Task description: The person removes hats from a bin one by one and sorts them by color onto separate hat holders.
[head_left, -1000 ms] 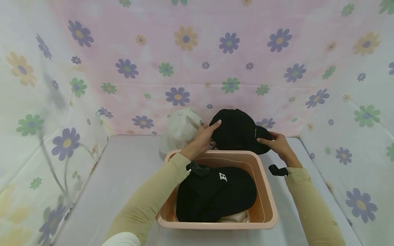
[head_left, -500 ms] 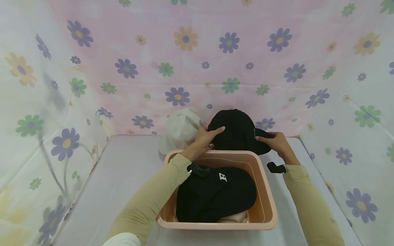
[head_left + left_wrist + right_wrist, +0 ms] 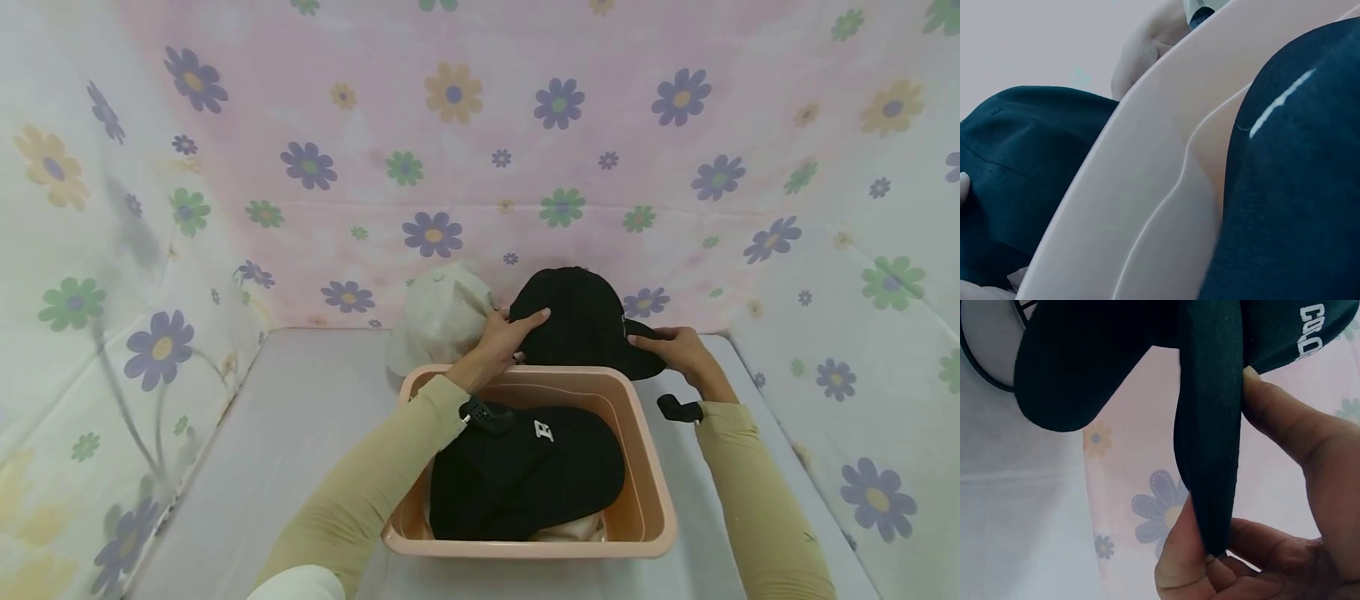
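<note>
A black baseball cap (image 3: 573, 317) is held by both hands behind the bin, its brim toward the right. My left hand (image 3: 495, 343) grips the crown's left edge, thumb lying across the near side; its other fingers are mostly hidden. At the opposite end, my right hand (image 3: 686, 357) pinches the brim (image 3: 1210, 437) between thumb and fingers. White lettering (image 3: 1311, 331) on this cap shows in the right wrist view. Just left of it, touching or close behind my left hand, sits an off-white cap (image 3: 438, 321).
A peach plastic bin (image 3: 662, 508) stands in front of the held cap. Inside lies another black cap (image 3: 525, 483) with a white letter, over something beige (image 3: 573, 530). Flower-printed cloth (image 3: 480, 183) covers the walls behind and beside the pale table (image 3: 262, 433).
My left thumb has slid slightly down and right on the crown. The right hand has shifted a little with the brim, whose tilt has changed slightly. The bin stays put.
</note>
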Demonstrator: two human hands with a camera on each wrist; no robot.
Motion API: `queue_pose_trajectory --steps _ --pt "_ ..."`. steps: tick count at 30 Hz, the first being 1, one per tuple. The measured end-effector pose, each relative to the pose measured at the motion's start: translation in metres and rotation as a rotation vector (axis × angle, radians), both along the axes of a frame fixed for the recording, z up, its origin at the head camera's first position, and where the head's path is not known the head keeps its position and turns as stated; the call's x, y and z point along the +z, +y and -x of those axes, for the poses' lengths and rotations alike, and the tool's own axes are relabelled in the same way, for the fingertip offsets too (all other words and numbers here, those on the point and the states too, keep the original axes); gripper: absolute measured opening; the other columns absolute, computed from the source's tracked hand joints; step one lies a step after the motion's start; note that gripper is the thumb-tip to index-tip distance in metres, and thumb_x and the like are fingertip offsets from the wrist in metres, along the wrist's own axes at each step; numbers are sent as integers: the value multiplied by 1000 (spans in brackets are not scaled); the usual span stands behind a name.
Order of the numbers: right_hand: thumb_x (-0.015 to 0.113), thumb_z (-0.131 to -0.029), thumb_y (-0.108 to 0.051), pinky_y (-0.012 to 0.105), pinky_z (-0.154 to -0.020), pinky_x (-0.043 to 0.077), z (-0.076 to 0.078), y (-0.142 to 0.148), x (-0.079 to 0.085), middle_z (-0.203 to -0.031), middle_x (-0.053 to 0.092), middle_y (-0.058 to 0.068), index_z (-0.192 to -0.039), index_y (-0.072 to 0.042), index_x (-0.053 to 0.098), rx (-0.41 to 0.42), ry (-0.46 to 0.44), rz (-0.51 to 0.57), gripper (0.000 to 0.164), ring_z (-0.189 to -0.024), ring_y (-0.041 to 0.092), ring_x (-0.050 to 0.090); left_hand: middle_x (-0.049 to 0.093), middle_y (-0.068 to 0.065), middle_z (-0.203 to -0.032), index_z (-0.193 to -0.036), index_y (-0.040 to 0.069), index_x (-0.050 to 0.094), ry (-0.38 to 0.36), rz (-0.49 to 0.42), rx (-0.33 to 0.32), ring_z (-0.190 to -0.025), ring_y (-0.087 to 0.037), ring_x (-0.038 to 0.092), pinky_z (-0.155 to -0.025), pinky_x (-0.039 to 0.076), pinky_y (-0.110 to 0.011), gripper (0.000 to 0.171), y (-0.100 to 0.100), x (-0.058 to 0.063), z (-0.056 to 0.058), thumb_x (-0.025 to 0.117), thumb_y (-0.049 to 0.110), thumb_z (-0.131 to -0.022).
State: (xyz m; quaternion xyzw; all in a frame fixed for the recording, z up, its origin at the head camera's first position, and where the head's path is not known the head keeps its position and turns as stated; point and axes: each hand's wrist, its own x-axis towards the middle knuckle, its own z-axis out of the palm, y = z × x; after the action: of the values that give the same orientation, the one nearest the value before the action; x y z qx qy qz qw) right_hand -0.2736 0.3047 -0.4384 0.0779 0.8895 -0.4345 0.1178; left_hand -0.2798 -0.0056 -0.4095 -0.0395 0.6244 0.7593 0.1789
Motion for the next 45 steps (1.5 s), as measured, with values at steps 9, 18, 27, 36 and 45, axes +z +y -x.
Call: queue_pose_trajectory --steps 9,18,27,36,45 --pt "61 -97 -54 58 -110 43 -7 3 7 -147 41 39 -152 15 30 -34 -1 -8 94 -130 51 50 54 -23 -145 -143 -8 48 47 -72 -42 -134 -36 54 -112 45 -48 54 2 -5 6 62 26 -103" --pt "59 -100 -46 59 -115 36 -4 9 3 -155 30 40 -155 14 22 -19 82 106 90 -140 52 39 59 1 -105 -132 -3 54 -23 -157 -64 -87 -8 54 -76 44 -20 44 0 -8 13 49 33 -109" --pt "65 -98 -42 60 -115 35 3 -2 19 -155 33 37 -154 11 29 -86 196 141 86 -139 52 41 50 -14 -151 -150 -1 41 16 -204 -34 -137 -25 50 -115 40 -38 58 0 -5 14 61 28 -104" --pt "65 -97 -45 60 -112 40 0 -12 21 -150 40 37 -152 13 34 -95 191 109 85 -131 51 50 62 -23 -133 -142 -4 50 44 -52 -32 -108 -28 68 -86 56 -33 52 0 -6 9 67 22 -100" --pt "66 -97 -44 57 -113 40 3 -11 6 -153 36 37 -153 11 32 -131 142 112 87 -135 50 48 61 -22 -132 -145 -2 45 21 6 -50 -98 -23 66 -80 54 -33 55 1 -9 9 65 26 -102"
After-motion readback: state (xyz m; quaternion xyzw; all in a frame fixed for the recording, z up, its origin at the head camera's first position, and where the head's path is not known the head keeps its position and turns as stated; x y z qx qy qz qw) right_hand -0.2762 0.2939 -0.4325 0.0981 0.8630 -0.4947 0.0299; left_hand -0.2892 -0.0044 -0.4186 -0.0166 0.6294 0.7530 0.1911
